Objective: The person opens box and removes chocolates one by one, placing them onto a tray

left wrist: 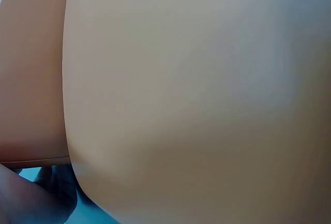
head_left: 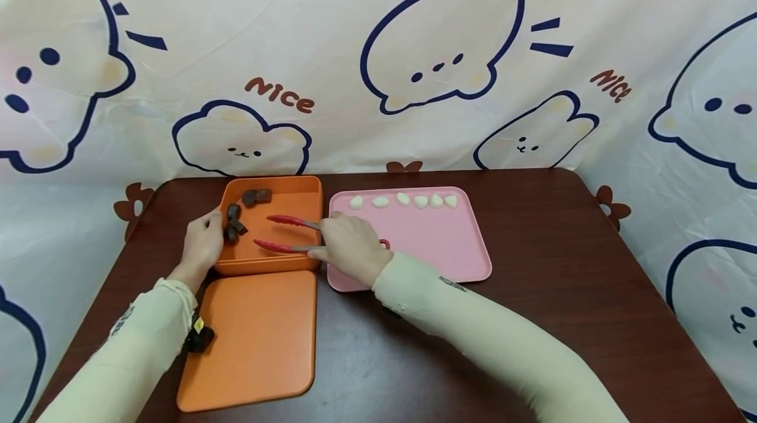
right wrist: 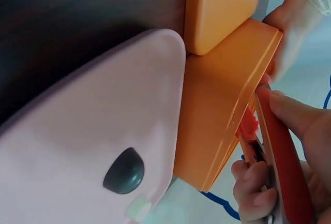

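My right hand (head_left: 355, 245) holds a pair of red-tipped tongs (head_left: 284, 219). The tong arms stand spread apart over the orange box (head_left: 296, 200). Against the box's left side is my left hand (head_left: 204, 239), gripping the wall near the rim. Several dark brown chocolate-like pieces (head_left: 256, 197) lie in the box's left part and back. In the left wrist view the left hand (left wrist: 31, 198) shows only at the lower left corner. A dark, glossy, rounded piece (right wrist: 124, 171) lies on the pink tray (right wrist: 93, 115) in the right wrist view, hidden behind my right hand from the head camera.
Right of the box, the pink tray (head_left: 426, 245) carries a row of several small white pieces (head_left: 420, 201) along its far edge. An orange lid (head_left: 254, 344) lies in front of the box. The brown table (head_left: 550, 278) ends at a printed curtain (head_left: 337, 68).
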A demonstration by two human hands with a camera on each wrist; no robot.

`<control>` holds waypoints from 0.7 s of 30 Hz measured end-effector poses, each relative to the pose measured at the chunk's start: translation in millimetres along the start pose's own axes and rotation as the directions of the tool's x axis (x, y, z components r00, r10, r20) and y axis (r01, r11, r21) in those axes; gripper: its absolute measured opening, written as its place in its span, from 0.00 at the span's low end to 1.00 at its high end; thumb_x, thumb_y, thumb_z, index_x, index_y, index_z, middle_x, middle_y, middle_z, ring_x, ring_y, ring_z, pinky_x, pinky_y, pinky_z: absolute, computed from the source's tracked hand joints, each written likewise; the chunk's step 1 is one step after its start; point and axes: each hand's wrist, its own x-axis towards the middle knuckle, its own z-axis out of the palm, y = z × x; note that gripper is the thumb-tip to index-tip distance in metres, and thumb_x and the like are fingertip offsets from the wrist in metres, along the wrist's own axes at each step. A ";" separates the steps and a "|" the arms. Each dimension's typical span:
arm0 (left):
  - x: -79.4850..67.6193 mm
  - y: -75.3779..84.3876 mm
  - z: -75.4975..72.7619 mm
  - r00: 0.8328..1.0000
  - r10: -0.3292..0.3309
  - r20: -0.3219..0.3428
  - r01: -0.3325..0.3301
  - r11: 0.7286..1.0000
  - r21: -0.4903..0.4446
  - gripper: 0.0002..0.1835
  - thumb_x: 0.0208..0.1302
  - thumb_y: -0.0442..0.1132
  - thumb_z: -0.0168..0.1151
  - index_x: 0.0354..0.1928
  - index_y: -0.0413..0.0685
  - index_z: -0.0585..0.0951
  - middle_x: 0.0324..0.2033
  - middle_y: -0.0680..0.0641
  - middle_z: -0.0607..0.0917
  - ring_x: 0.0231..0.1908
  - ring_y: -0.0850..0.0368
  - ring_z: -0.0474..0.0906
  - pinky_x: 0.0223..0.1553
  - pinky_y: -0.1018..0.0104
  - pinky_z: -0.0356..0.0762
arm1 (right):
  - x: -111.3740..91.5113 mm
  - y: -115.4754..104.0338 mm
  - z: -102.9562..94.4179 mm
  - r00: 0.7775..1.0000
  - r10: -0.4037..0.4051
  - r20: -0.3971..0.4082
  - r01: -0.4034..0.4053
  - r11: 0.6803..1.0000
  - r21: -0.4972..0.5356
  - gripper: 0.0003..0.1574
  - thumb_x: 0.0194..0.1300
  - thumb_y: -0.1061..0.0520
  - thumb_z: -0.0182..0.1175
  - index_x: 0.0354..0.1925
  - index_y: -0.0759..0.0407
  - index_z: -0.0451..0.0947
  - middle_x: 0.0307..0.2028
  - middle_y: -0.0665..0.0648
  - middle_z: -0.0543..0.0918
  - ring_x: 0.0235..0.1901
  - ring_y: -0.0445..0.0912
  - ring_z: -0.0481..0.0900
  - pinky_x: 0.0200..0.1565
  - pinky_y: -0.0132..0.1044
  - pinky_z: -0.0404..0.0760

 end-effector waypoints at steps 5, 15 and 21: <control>0.2 0.5 -0.5 1.000 0.000 -0.005 0.000 1.000 0.005 0.33 0.81 0.56 0.22 0.80 0.51 0.51 0.79 0.38 0.52 0.78 0.32 0.48 0.75 0.33 0.51 | 12.3 -13.5 2.8 1.000 -0.008 0.009 0.009 0.998 -0.061 0.23 0.64 0.33 0.66 0.36 0.51 0.85 0.31 0.50 0.81 0.24 0.41 0.76 0.24 0.32 0.80; 1.7 -0.8 -1.4 1.000 -0.008 -0.009 0.009 1.000 0.020 0.33 0.81 0.55 0.22 0.80 0.50 0.51 0.79 0.39 0.52 0.78 0.33 0.47 0.76 0.34 0.51 | 25.9 -34.1 10.0 0.998 -0.024 -0.050 0.018 0.993 -0.114 0.21 0.66 0.34 0.64 0.34 0.49 0.83 0.25 0.46 0.82 0.22 0.41 0.78 0.23 0.33 0.80; 1.9 -0.6 -0.8 1.000 -0.011 -0.018 0.011 1.000 0.016 0.33 0.81 0.56 0.23 0.80 0.51 0.52 0.79 0.39 0.52 0.78 0.33 0.47 0.76 0.34 0.51 | 29.3 -38.3 14.8 0.998 -0.040 -0.054 0.032 0.990 -0.135 0.21 0.67 0.34 0.63 0.33 0.48 0.82 0.25 0.46 0.82 0.23 0.41 0.78 0.24 0.33 0.81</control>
